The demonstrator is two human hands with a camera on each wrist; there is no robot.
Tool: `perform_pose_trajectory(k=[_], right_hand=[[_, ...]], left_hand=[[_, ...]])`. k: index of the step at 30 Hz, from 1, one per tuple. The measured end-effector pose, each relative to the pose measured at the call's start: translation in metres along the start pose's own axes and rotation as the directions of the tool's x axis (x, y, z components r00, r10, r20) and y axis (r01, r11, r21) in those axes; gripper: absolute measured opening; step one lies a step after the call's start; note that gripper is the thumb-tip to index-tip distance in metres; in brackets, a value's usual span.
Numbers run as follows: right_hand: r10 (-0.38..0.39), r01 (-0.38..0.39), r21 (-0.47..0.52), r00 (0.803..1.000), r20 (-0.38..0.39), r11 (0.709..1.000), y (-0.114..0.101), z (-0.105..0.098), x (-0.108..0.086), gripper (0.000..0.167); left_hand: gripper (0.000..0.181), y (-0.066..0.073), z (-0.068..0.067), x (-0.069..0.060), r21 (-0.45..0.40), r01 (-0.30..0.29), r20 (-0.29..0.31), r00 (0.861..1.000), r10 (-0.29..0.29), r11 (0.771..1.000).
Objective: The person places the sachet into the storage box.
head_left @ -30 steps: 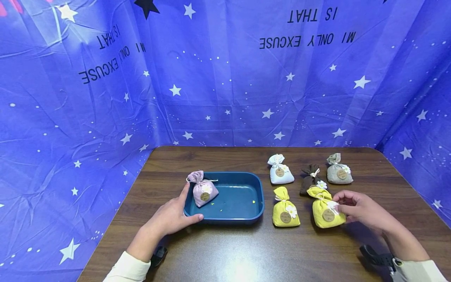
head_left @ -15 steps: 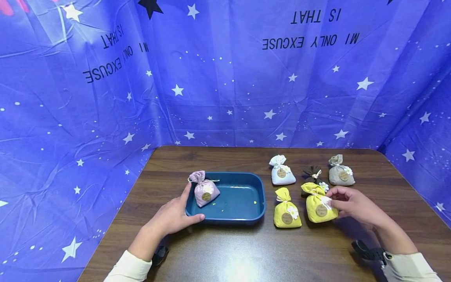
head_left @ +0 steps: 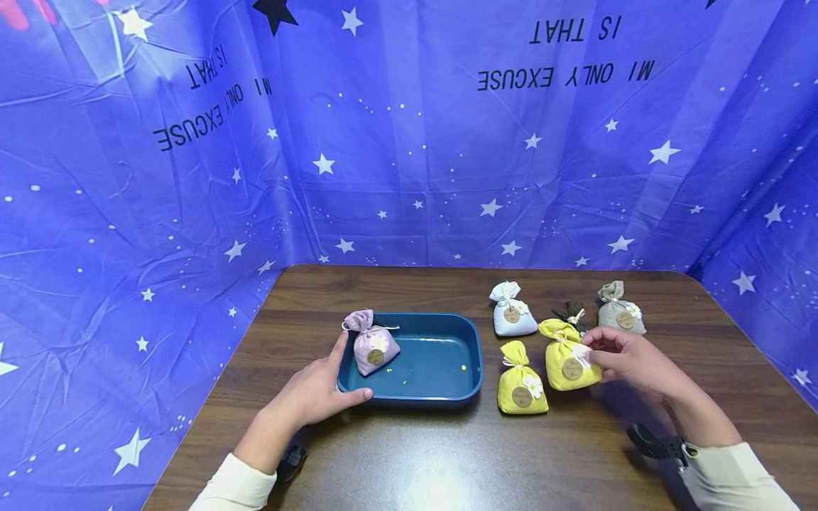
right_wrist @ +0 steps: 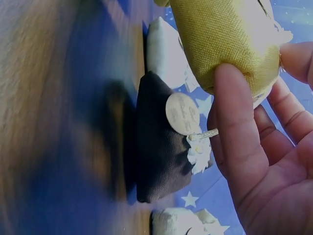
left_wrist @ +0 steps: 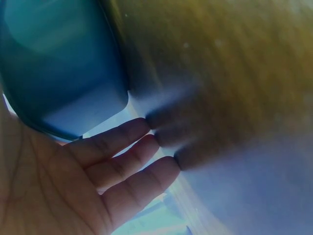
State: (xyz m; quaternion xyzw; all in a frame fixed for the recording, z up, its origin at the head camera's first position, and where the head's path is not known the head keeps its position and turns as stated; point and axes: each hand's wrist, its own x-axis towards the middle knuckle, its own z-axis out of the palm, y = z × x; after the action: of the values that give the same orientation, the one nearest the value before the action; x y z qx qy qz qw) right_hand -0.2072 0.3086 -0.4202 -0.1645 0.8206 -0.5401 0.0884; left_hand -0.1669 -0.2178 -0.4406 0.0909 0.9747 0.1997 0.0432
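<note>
The right hand (head_left: 629, 360) pinches a yellow pouch (head_left: 571, 365) by its right side, between thumb and fingers; in the right wrist view this pouch (right_wrist: 222, 44) hangs above the brown pouch (right_wrist: 164, 147). A second yellow pouch (head_left: 522, 389) stands on the table just left of it. The left hand (head_left: 313, 392) rests at the left end of a blue tray (head_left: 415, 401), thumb at its front edge, fingers extended. Inside the tray's left end, a pink pouch (head_left: 375, 348) leans against the wall. In the left wrist view three fingers of the hand (left_wrist: 88, 171) touch the table beside the tray (left_wrist: 63, 63).
Behind the yellow pouches stand a white pouch (head_left: 513, 316), the mostly hidden brown one and a grey pouch (head_left: 621, 316). Small yellow bits (head_left: 463, 367) lie in the tray. A blue star-patterned cloth (head_left: 422, 177) hangs behind and beside the wooden table (head_left: 358, 461).
The right hand has carried the yellow pouch left and slightly toward the back, so it now covers more of the brown pouch. The left hand keeps its place at the tray.
</note>
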Motion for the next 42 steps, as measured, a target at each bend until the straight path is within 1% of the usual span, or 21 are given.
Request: perform_pose_trajectory(k=[2, 5, 8, 12, 18, 23, 26, 32, 38, 42], right_hand=[[0.001, -0.001, -0.011, 1.0, 0.004, 1.0, -0.002, 0.001, 0.002, 0.02], [0.008, -0.008, -0.001, 1.0, 0.018, 1.0, -0.005, 0.003, 0.006, 0.021], [0.002, -0.004, 0.031, 0.999, 0.041, 1.0, -0.006, 0.004, 0.01, 0.021], [0.01, -0.012, 0.048, 0.999, 0.032, 0.999, -0.008, 0.007, 0.015, 0.019], [0.01, -0.01, 0.031, 1.0, 0.002, 0.999, -0.01, 0.012, 0.021, 0.022], [0.007, -0.007, 0.032, 1.0, 0.004, 0.999, -0.012, 0.016, 0.026, 0.024], [0.011, -0.012, 0.053, 1.0, 0.013, 0.999, -0.015, 0.017, 0.029, 0.025], [0.033, -0.034, 0.065, 0.999, 0.013, 0.997, -0.018, 0.019, 0.035, 0.023], [0.008, -0.008, 0.04, 1.0, 0.008, 0.999, -0.023, 0.023, 0.04, 0.024], [0.004, -0.005, 0.063, 1.0, 0.013, 0.998, -0.026, 0.027, 0.045, 0.024]], left_hand=[[0.121, 0.0, 0.0, 0.0, 0.002, -0.001, 0.0, 1.0, 0.001, 1.0], [0.122, 0.0, -0.001, 0.0, 0.004, -0.002, 0.002, 1.0, 0.002, 1.0], [0.121, -0.001, -0.001, 0.0, 0.005, -0.005, 0.002, 1.0, 0.005, 1.0], [0.121, -0.001, -0.001, -0.001, 0.007, -0.006, 0.001, 1.0, 0.006, 1.0], [0.12, 0.0, -0.001, -0.001, 0.001, 0.007, 0.001, 1.0, -0.007, 1.0], [0.119, 0.0, 0.0, 0.0, 0.0, 0.012, 0.0, 1.0, -0.012, 1.0], [0.119, 0.0, 0.001, 0.0, 0.002, 0.01, 0.0, 1.0, -0.01, 1.0], [0.118, 0.0, 0.0, 0.0, -0.001, 0.013, 0.008, 1.0, -0.013, 1.0], [0.118, 0.0, 0.0, 0.001, 0.003, 0.014, 0.005, 1.0, -0.014, 1.0], [0.119, 0.0, 0.001, 0.001, 0.006, 0.014, 0.002, 1.0, -0.014, 1.0]])
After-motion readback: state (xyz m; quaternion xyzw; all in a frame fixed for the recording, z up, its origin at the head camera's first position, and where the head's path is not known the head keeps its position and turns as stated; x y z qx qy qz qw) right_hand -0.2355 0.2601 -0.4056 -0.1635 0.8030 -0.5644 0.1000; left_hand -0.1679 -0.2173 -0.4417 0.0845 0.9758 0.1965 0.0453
